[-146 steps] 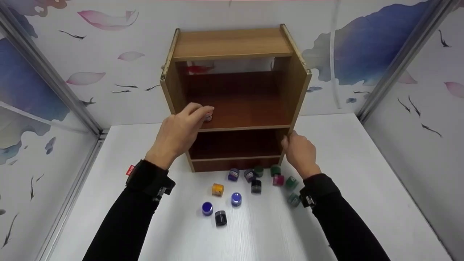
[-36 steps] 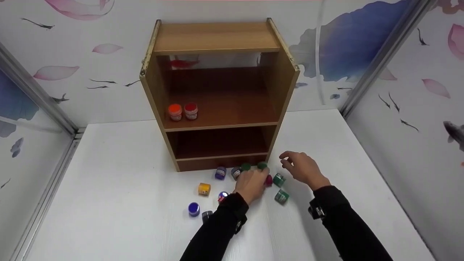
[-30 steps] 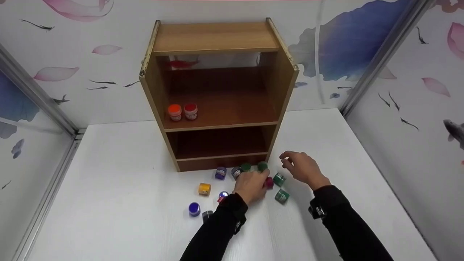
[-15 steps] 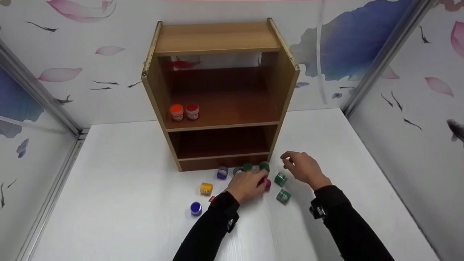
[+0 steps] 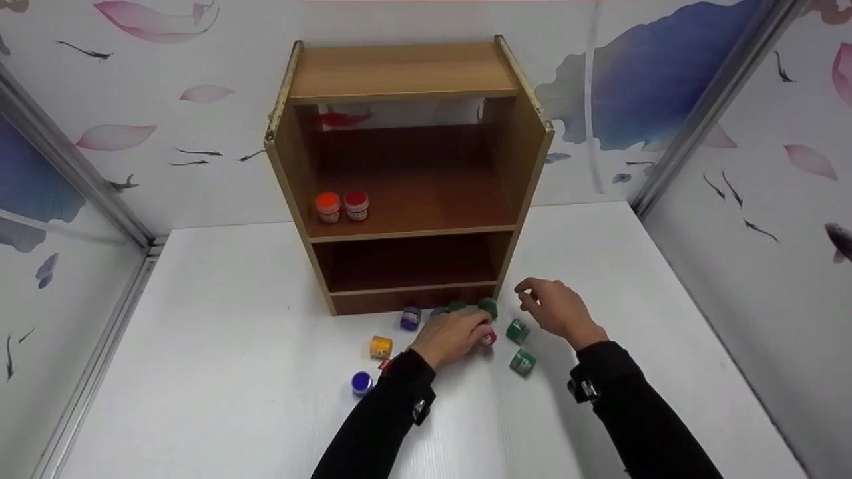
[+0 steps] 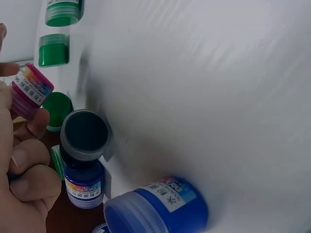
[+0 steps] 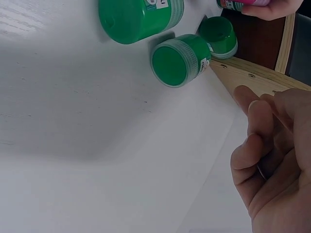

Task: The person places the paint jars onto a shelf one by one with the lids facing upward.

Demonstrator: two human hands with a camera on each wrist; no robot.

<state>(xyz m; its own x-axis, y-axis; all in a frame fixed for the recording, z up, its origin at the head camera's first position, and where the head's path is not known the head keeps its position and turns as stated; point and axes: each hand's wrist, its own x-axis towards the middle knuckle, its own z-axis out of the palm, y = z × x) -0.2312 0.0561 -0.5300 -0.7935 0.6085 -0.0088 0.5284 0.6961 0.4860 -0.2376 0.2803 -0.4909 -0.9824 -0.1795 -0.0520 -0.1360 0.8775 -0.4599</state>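
My left hand point(image 5: 447, 338) is low in front of the cabinet, pinching a magenta paint jar point(image 6: 32, 90) between thumb and fingers. In the left wrist view that jar is tilted, its label showing. Around the hand stand a green jar point(image 5: 488, 307), a dark-lidded jar point(image 6: 85, 135) and a blue jar point(image 6: 84, 183). My right hand point(image 5: 558, 310) hovers beside the cabinet's lower right corner, fingers loosely curled, holding nothing. Nearest to it lie two more green jars, one point(image 7: 180, 59) close to the corner and another point(image 7: 138, 18) nearer me.
The wooden cabinet point(image 5: 403, 70) stands at the back of the white table point(image 5: 219, 346). An orange-lidded jar point(image 5: 328, 207) and a red-lidded jar point(image 5: 357, 205) sit on its upper shelf, at left. A purple jar point(image 5: 411, 318), a yellow jar point(image 5: 381, 346) and a blue-lidded jar point(image 5: 362, 382) are left of the hands.
My left hand has come down from the upper shelf, leaving a jar there, and now pinches the magenta jar. My right hand has let go of the cabinet side and moved just right of it.
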